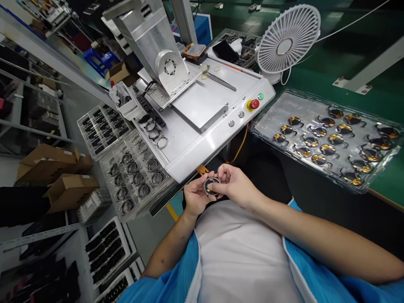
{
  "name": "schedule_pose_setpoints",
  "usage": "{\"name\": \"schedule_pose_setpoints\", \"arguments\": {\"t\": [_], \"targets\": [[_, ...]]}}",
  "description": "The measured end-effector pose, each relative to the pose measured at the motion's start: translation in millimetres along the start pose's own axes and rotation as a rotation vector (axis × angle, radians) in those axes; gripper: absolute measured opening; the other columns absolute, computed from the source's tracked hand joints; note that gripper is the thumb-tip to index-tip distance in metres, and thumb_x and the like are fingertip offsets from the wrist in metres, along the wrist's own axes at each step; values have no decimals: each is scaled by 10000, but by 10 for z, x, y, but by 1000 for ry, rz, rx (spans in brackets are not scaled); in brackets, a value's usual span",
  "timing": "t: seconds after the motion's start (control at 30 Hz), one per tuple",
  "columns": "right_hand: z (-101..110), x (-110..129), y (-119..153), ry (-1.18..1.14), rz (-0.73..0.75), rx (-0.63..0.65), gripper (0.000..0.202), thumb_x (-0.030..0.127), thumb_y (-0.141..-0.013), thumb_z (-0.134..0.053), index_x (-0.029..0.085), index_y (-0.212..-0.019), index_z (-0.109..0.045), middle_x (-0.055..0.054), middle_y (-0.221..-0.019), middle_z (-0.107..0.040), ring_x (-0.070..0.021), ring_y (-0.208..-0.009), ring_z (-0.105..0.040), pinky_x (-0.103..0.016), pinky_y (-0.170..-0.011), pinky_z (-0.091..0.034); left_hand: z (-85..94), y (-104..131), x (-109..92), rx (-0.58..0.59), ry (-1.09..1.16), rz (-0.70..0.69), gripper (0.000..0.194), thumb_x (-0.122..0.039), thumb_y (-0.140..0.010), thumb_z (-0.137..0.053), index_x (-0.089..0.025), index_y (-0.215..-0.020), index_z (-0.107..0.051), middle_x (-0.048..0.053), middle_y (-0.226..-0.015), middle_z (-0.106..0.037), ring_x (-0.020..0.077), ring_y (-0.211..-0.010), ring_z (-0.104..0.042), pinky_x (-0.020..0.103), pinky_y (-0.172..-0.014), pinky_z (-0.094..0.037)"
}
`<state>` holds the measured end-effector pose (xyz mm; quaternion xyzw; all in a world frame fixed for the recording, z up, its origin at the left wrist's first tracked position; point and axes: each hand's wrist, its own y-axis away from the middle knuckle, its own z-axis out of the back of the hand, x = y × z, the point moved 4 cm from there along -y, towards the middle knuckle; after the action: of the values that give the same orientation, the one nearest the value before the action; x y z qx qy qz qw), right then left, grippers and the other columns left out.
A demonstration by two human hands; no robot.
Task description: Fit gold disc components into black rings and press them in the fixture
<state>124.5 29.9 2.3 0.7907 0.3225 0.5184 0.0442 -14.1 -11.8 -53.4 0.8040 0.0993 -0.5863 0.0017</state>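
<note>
A: Where's the round part [211, 186]?

B: Middle of the frame, just below the front edge of the machine [208, 148], between both hands. The left hand [197, 194] curls round its rim, pinching it from the side. The right hand [235, 185] has bent fingers gathered at the opposite side, one digit lying over the dark face.

A: What worries you?

B: A slip, mostly. It's held in the air, near the white shirt [243, 252], with no tabletop under it; if either pinch eases, it could fall.

A: And the face?

B: Bare skin might smudge it, and off-centre pressure could tilt whatever sits inside the rim. I can't tell how well it's seated; the fingers hide too much.

A: Anything nearby?

B: The orange cable [244, 143], just above the hands in the frame, could catch a wrist. A bump to the machine might shift the loose rings [154, 138], left of centre, and a reaching arm could knock the red button [253, 104], upper right.
</note>
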Motion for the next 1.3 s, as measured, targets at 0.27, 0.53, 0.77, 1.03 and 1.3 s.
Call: {"name": "schedule_pose_setpoints", "arguments": {"t": [0.27, 0.53, 0.77, 1.03, 1.3], "targets": [[113, -81, -35, 87, -169, 62, 608, 522, -499, -976, 192, -624, -481, -8, -519, -641, -94, -418, -547, -167, -335, -450, -82, -1, -125, 2, -24, -73, 528, -255, -623, -963, -335, -1115, -788, 63, -1129, -803, 266, -1008, -788, 375, -889, -661], [-16, -104, -77, -20, -133, 45, 647, 592, -460, -973, 196, -620, -487, 27, -452, -591, -92, -361, -507, -200, -322, -500, -78, -27, -233, -48, -84, -136, 541, -180, -650, -941, -295, -1153, -776, 86, -1151, -793, 290, -1073, -766, 414, -982, -627], [125, 352, -576, 66, -60, -53, 406, 387, -669, -946, 147, -747, -628, -41, -649, -694, -119, -448, -599, -194, -325, -500, -15, -107, -289, -199, 44, -36, 419, -244, -782, -863, -250, -1187, -756, 105, -1199, -782, 277, -1136, -742, 412, -1031, -592], [602, 1400, -1195, 24, 223, -401, 383, 258, -874, -790, 212, -675, -466, 67, -458, -471, -62, -333, -384, -174, -293, -314, -112, -151, -390, -11, -94, -4, 555, -138, -585, -958, -221, -1106, -785, 123, -1179, -775, 260, -973, -781, 367, -852, -659], [320, 845, -620, 174, 205, -88, 408, 408, -690, -903, 185, -662, -563, 44, -462, -538, -63, -328, -404, -182, -317, -297, -108, -80, -385, -109, -385, -110, 679, -166, -637, -932, -189, -1276, -705, 166, -1232, -760, 294, -1097, -756, 378, -938, -647]]}}
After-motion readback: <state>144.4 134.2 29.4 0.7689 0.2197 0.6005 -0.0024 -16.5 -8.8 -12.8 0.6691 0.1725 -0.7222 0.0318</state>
